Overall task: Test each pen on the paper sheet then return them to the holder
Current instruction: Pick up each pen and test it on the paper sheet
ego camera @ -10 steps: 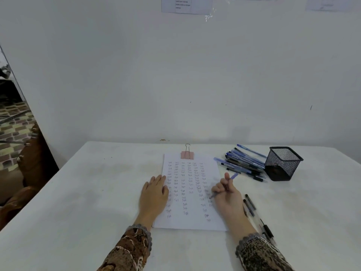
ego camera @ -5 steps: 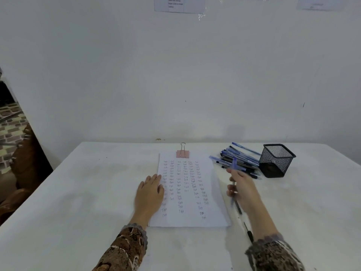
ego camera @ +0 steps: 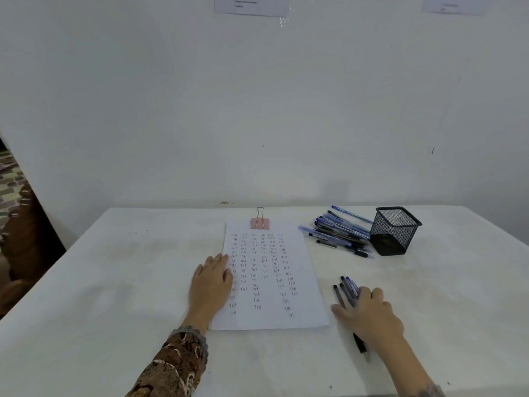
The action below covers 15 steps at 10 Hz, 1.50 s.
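Left hand [ego camera: 210,285] lies flat with fingers straight, pressing the left edge of the paper sheet [ego camera: 269,322]. The sheet sits mid-table [ego camera: 114,282] under a pink binder clip [ego camera: 260,222] and is filled with handwritten columns of "Test". Right hand [ego camera: 369,313] lies over a small row of dark pens [ego camera: 346,290] just right of the sheet; we cannot tell if it pinches any, and 1 black end sticks out below the wrist. Behind, a loose pile of blue pens [ego camera: 340,236] lies just beside the empty-looking black square wire-mesh holder [ego camera: 393,233]. Wall notices [ego camera: 252,4] unreadable.

table [ego camera: 114,282] left side: wide open out to the left edge | middle: paper sheet [ego camera: 269,319], left hand [ego camera: 211,282] flat on it | far right corner: pen pile [ego camera: 337,233] just beside mesh holder [ego camera: 393,232] | near edge, right: right hand [ego camera: 369,313] over loose pens [ego camera: 345,290] | right edge strip: free
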Available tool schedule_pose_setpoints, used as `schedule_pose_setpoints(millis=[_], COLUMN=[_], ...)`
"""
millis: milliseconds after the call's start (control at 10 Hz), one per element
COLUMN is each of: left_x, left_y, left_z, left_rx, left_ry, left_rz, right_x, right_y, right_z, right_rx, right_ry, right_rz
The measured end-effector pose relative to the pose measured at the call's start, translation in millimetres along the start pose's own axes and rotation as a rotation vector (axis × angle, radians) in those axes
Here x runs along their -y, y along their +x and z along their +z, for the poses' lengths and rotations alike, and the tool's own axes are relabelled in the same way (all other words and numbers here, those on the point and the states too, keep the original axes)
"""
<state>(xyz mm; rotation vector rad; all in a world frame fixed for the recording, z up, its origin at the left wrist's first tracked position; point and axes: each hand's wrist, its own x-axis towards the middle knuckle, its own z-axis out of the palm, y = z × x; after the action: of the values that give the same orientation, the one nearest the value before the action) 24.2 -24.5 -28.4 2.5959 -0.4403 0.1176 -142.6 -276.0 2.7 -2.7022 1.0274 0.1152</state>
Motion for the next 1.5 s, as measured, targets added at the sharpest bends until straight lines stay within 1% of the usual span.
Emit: schedule_pose_setpoints(millis=[100, 200, 300, 400, 500, 600, 700, 800, 900, 1100, 1200, 1300, 1400, 1500], left_x=[0.2, 0.5, -0.8, -2.4, -2.2, -1.0, 0.5, 0.5, 0.0, -0.1, -0.2, -1.3, -1.6, -2.0], left_y=[-0.4, -0.5, -1.3, -1.6, -1.8, -1.6, 0.2, 0.9, 1.1, 0.4, 0.7, 0.9, 0.9, 0.3], left_z=[-0.1, 0.2, 0.2, -1.2, -1.0, 0.0, 1.4, 1.8, 2.2, 2.4, 2.3, 1.3, 1.1, 1.5], left_rx=[-0.006, -0.011, -0.01, -0.013, -0.018, -0.015, -0.022, -0.032, -0.038, -0.048, -0.046, -0.046, -0.04, -0.037], left_ry=[-0.005, -0.009, -0.008, -0.005, 0.0, -0.003, 0.0, 0.004, 0.003, -0.003, -0.01, -0.001, -0.002, -0.005], left_rz=[0.002, -0.001, -0.006, -0.006, -0.002, -0.006, -0.009, -0.01, -0.013, -0.014, -0.015, -0.009, -0.017, -0.014], right_x=[2.3, 6.3, 8.3, 10.1, 17.8, 28.4, 30.9, 27.6, 24.4, 22.3, 21.8, 27.7, 40.2, 55.8], right_y=[1.5, 6.5, 12.1, 34.8, 72.6, 104.3, 125.0, 137.6, 144.5, 150.6, 151.5, 137.9, 116.1, 96.3], right_z=[4.0, 3.2, -6.8, -36.4, -60.2, -61.0, -53.7, -48.1, -46.3, -44.9, -49.0, -64.0, -78.1, -73.3], right_rx=[-0.093, -0.112, -0.083, -0.095, -0.154, -0.259, -0.253, -0.278, -0.335, -0.38, -0.485, -0.499, -0.321, -0.081], right_ry=[-0.075, -0.089, -0.062, 0.041, -0.021, -0.173, -0.296, -0.353, -0.389, -0.426, -0.187, 0.613, 1.375, 1.745], right_rz=[0.009, 0.041, 0.047, 0.016, -0.156, -0.329, -0.33, -0.319, -0.377, -0.406, -0.468, -0.498, -0.376, -0.306])
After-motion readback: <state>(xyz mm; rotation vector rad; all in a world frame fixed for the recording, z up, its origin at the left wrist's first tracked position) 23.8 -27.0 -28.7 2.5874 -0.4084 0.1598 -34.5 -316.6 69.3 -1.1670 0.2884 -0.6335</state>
